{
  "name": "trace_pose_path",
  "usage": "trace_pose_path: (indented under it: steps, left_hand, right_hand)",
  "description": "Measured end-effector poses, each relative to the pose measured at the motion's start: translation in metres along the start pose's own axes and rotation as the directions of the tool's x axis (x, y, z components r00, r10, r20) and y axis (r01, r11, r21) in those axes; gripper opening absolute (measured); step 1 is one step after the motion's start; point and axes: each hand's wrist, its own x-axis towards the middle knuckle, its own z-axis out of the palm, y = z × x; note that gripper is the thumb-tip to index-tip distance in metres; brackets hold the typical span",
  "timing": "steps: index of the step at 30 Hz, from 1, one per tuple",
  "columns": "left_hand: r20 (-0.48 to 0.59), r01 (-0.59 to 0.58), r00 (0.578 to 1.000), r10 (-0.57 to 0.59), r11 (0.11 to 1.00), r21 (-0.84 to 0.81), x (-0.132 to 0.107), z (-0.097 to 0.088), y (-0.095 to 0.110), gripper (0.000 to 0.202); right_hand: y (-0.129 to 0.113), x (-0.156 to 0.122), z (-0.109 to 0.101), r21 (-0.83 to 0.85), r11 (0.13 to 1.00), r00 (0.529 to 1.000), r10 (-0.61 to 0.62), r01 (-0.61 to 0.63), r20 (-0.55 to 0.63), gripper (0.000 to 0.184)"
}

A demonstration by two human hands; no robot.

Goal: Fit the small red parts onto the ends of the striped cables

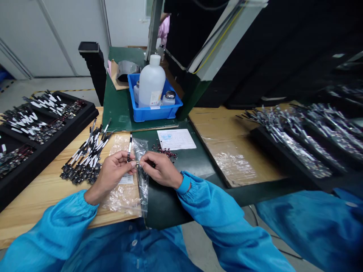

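My left hand (117,169) is closed on a small circuit board with a thin black-and-white flex cable (130,144) standing up from it. The thumb and fingers of my right hand (159,168) pinch at the board's right edge; whatever is between them is too small to make out. Both hands are above a clear plastic bag (124,200) lying on the bench. To the left of my left hand lies a pile of similar boards with flex cables (85,162). Beyond my right hand, small dark red and black parts (167,152) are scattered beside a printed paper slip (177,139).
A blue bin (154,114) at the back holds a large white bottle (152,81) and smaller jars. Black trays full of boards stand at left (48,141) and right (286,158). A flat cardboard sheet (227,151) lies right of centre. Another blue sleeve (309,223) shows at lower right.
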Motion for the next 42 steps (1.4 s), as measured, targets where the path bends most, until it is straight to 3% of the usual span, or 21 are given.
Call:
trace_pose_path:
  steps: [20,27,42]
  left_hand:
    - [-0.067,-0.07,0.995,0.077,0.993,0.095,-0.0028,0.0053,0.002,0.028]
    - [-0.047,-0.058,0.997,0.062,0.995,0.076,-0.0016,0.0042,0.0011,0.026]
    - [-0.026,-0.054,0.998,0.057,0.993,0.103,-0.0018,0.0021,0.001,0.028]
  right_hand:
    - [0.0015,-0.0001,-0.0007,0.059,0.993,0.995,0.101,-0.101,0.008,0.014]
    - [0.002,-0.0001,-0.0013,0.188,0.966,0.984,0.172,-0.18,0.055,0.016]
    - [-0.0016,0.0006,-0.003,0.222,0.947,0.972,0.216,-0.231,0.091,0.016]
